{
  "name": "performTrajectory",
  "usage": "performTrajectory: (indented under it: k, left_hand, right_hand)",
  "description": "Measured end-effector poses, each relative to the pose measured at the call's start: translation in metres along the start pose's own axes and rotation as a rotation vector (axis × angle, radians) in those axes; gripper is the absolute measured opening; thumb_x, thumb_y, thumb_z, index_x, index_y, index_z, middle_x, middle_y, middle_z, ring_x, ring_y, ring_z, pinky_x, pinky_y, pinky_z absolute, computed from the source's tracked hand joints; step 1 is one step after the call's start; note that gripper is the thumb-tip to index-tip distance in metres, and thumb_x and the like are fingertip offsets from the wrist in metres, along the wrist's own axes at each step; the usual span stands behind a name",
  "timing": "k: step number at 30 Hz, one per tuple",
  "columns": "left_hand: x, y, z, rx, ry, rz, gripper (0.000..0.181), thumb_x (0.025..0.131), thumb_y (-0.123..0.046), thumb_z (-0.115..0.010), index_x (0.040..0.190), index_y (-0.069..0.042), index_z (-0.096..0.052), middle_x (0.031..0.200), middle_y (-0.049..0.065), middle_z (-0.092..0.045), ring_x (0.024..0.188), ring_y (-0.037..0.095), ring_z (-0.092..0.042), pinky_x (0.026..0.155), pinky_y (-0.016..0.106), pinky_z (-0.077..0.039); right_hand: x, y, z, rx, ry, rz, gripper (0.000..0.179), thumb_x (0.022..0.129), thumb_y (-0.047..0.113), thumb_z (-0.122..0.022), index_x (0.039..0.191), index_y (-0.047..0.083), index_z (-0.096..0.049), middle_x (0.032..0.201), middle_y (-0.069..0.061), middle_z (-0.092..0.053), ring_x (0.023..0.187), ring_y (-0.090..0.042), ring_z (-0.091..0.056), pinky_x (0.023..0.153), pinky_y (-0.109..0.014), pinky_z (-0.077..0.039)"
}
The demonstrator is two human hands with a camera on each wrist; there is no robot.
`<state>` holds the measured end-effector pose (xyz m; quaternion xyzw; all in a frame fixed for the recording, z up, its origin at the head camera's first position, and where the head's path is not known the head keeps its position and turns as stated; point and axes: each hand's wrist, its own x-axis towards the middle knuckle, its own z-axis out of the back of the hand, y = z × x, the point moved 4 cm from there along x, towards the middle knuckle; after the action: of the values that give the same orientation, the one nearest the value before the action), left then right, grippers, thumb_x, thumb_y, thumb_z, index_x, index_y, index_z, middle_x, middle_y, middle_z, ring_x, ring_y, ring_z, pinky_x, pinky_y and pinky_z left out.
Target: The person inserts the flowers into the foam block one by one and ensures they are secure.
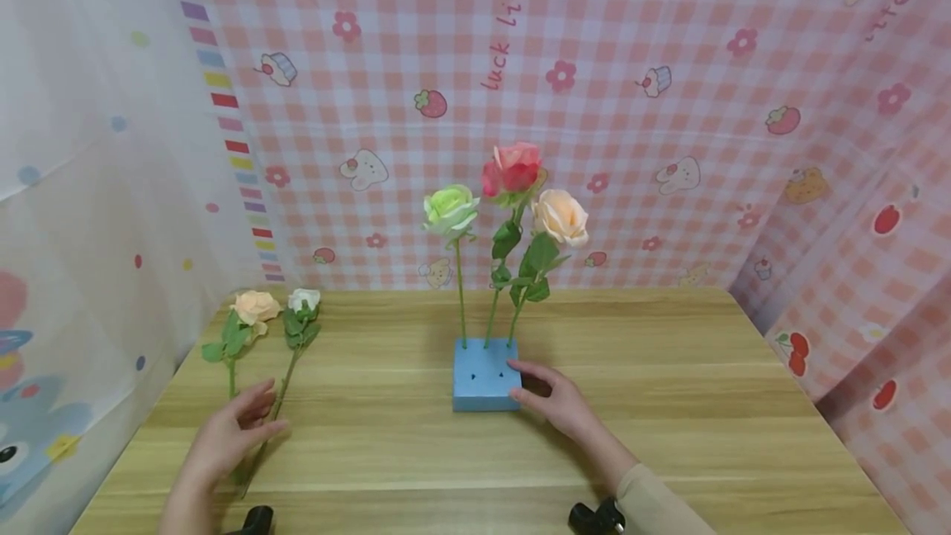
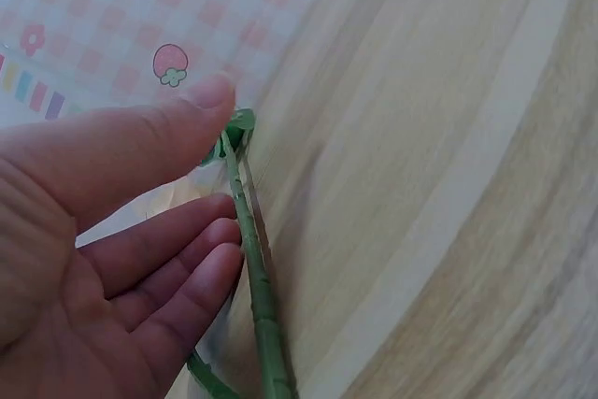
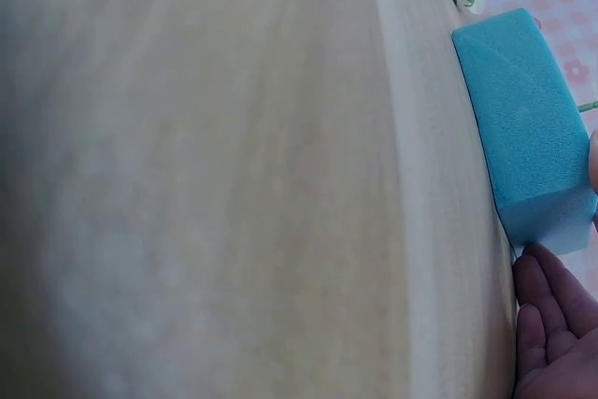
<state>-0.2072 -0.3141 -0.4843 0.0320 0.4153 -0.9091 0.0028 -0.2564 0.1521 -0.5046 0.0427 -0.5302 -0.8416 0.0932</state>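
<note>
A light blue block (image 1: pixel 486 386) with small holes in its top stands on the table. Three artificial roses rise from its back row: a green rose (image 1: pixel 451 210), a pinkish-red rose (image 1: pixel 513 168) and a peach rose (image 1: pixel 560 217). At its right edge my right hand (image 1: pixel 553 399) touches it with extended fingers; the right wrist view shows fingertips (image 3: pixel 547 273) low at the block's end. On the left lies a white rose (image 1: pixel 303 300) with a long green stem. My left hand (image 1: pixel 230 436) is around that stem (image 2: pixel 252 268), thumb and fingers loosely apart.
Another peach rose (image 1: pixel 256 306) lies at the table's left edge, its lower stem behind my left hand. Black objects (image 1: pixel 597 516) show at the near edge, below each wrist. Patterned cloth (image 1: pixel 594 40) hangs behind and beside the wooden table (image 1: pixel 669 403).
</note>
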Motion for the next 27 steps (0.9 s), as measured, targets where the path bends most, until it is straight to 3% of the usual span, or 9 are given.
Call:
performTrajectory:
  k: [9, 16, 27]
  left_hand:
    - [0.0032, 0.0051, -0.001, 0.04, 0.019, -0.064, 0.079, 0.08, -0.018, -0.084, 0.142, 0.01, -0.044, 0.115, 0.019, -0.062, 0.098, 0.025, -0.059, 0.08, 0.025, -0.05]
    - [0.0066, 0.0055, -0.0045, 0.015, 0.066, -0.124, 0.075, 0.077, -0.003, -0.083, 0.138, 0.017, -0.043, 0.098, 0.009, -0.056, 0.079, 0.012, -0.052, 0.067, 0.023, -0.049]
    - [0.006, -0.0001, -0.0063, 0.121, 0.02, -0.076, 0.062, 0.079, -0.005, -0.079, 0.135, 0.006, -0.054, 0.084, 0.001, -0.062, 0.078, 0.015, -0.057, 0.065, 0.027, -0.048]
  right_hand:
    - [-0.0003, 0.0002, -0.0003, 0.004, -0.003, -0.005, 0.046, 0.091, 0.029, -0.074, 0.134, 0.019, -0.063, 0.14, -0.009, -0.056, 0.13, -0.031, -0.049, 0.108, -0.052, -0.037]
    - [-0.0005, -0.0007, 0.0, -0.001, -0.005, 0.0, 0.046, 0.09, 0.03, -0.074, 0.134, 0.019, -0.063, 0.141, -0.009, -0.055, 0.13, -0.031, -0.049, 0.108, -0.052, -0.037]
    - [-0.0008, 0.0005, -0.0002, -0.009, -0.001, 0.008, 0.046, 0.091, 0.03, -0.074, 0.135, 0.019, -0.063, 0.141, -0.01, -0.055, 0.13, -0.031, -0.049, 0.108, -0.052, -0.038]
